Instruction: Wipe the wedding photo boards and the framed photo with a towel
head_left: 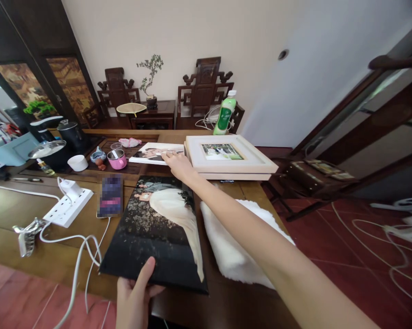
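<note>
on your left are a pink cup (117, 160), a white bowl (77, 163) and a power strip (68, 210) with a charger (71, 189) plugged in; before you, a potted plant (151, 99) stands between two wooden chairs (206, 77).

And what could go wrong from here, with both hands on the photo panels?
The black wedding-photo panel could slip: the left hand grips only its near edge.
White cables lie close to its near left corner and might snag if it moves that way.
The pink mug stands just beside the white-edged photo panel under the right hand, so a slide leftward could knock it.
</note>
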Demonstrator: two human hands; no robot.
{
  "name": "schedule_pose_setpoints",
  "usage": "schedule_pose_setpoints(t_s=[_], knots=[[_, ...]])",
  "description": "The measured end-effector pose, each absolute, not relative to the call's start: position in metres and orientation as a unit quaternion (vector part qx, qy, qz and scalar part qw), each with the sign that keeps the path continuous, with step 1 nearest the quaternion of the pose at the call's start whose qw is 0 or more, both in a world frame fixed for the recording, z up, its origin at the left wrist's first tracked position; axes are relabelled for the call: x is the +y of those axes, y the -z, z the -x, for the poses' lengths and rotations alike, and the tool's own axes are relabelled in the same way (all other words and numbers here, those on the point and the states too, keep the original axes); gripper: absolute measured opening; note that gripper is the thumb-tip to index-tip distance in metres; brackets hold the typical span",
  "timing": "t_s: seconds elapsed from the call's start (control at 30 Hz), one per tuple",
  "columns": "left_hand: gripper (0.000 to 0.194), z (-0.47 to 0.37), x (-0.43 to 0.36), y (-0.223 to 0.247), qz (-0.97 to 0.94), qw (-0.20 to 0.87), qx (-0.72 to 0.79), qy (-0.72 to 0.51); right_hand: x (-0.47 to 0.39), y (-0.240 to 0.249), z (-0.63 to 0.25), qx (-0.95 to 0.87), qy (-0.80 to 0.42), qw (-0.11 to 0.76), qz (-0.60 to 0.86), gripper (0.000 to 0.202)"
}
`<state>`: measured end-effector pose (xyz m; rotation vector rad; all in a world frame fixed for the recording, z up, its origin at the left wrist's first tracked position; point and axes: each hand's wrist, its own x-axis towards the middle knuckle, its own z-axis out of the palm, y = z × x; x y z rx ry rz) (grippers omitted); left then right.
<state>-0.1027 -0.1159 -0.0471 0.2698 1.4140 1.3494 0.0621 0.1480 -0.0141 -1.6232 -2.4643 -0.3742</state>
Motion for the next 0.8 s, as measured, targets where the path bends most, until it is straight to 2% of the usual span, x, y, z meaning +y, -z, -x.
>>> schedule_pose_setpoints(t_s=[0.17, 0.3, 0.47, 0.8], knots=[[0.039, 0.101, -0.120, 0.054, -0.101, 0.551, 0.603, -0.567, 0.150, 0.019, -0.063, -0.826, 0.120, 0.064, 0.546, 0.040], [0.044, 0.101, -0.120, 0.054, -0.098, 0.553, 0.607, -0.562, 0.154, 0.011, -0.067, -0.836, 0.074, 0.020, 0.543, 0.036], [0.038, 0.101, -0.122, 0.057, -0.098, 0.550, 0.613, -0.559, 0.164, 0.000, -0.071, -0.847, 0.004, -0.050, 0.529, 0.034], [0.045, 0.099, -0.125, 0.057, -0.104, 0.548, 0.604, -0.569, 0.181, 0.005, -0.069, -0.838, -0.037, -0.100, 0.535, 0.035]])
